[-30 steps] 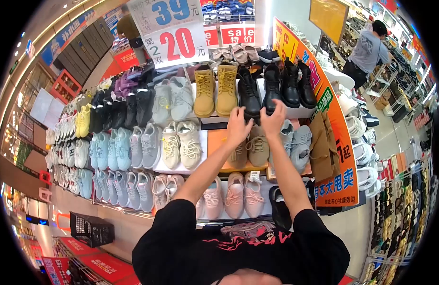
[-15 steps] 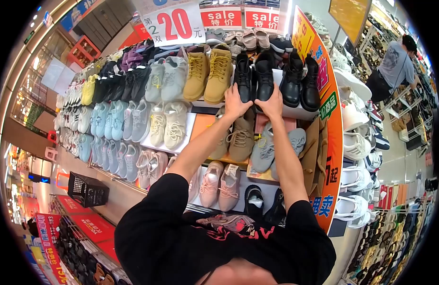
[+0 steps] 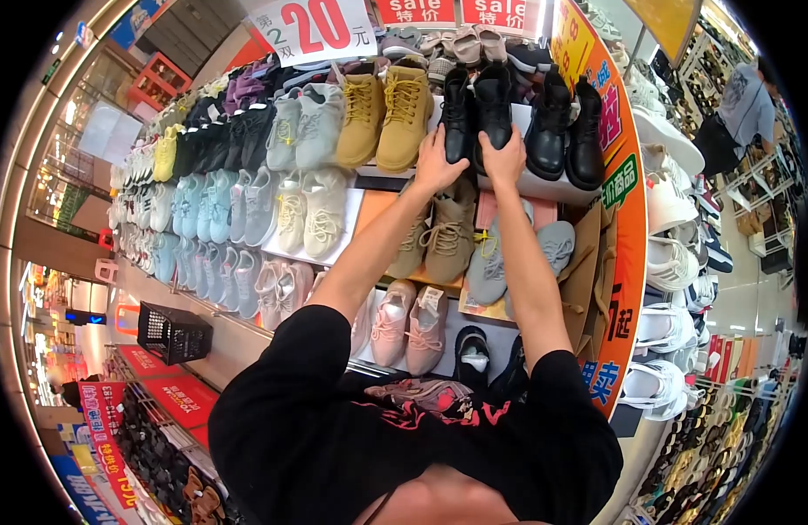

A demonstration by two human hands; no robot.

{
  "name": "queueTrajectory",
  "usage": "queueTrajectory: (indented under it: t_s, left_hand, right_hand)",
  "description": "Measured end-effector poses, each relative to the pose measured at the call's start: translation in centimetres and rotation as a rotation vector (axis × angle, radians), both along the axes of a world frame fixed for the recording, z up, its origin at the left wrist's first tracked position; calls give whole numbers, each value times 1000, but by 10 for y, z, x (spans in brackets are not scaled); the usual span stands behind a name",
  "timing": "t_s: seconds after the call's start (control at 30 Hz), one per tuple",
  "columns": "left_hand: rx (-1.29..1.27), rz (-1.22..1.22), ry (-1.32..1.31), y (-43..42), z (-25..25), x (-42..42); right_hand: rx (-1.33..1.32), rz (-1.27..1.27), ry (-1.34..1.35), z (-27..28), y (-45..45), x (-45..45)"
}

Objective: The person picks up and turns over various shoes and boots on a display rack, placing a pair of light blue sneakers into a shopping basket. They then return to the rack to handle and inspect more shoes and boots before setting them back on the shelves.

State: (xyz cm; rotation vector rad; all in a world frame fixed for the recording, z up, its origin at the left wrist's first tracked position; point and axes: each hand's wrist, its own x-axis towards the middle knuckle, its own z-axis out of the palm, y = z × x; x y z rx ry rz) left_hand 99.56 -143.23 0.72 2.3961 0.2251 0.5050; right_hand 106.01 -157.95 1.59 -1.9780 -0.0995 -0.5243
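Two black lace-up boots stand side by side, toes toward me, in the upper middle of the head view. My left hand is closed round the toe end of the left black boot, its thumb across the front. On the right black boot, my right hand grips the toe, thumb on the inner side and fingers on the outer side. To their left is a pair of tan lace-up boots. Another pair of black boots stands just right of my right hand, on a white box.
Rows of sneakers fill the tiered display on the left. Below my forearms are brown high-tops, grey shoes and pink sneakers. An orange sign board edges the right side. A black basket is at left; a person stands far right.
My hands have drawn slightly apart, the right thumb now higher on its boot. The two boots have separated a little at the toes. The whole view has shifted slightly.
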Motion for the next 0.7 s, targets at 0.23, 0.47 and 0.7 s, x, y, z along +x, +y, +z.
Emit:
queueTrajectory:
  t_s: [0.23, 0.47, 0.7]
  left_hand:
    - [-35, -27, -4, 0, -11, 4]
    - [-94, -29, 30, 0, -14, 5]
    - [-39, -55, 62, 7, -16, 14]
  right_hand:
    - [-35, 78, 12, -5, -9, 1]
    - [-71, 86, 6, -3, -8, 2]
    - [-106, 109, 72, 4, -10, 1]
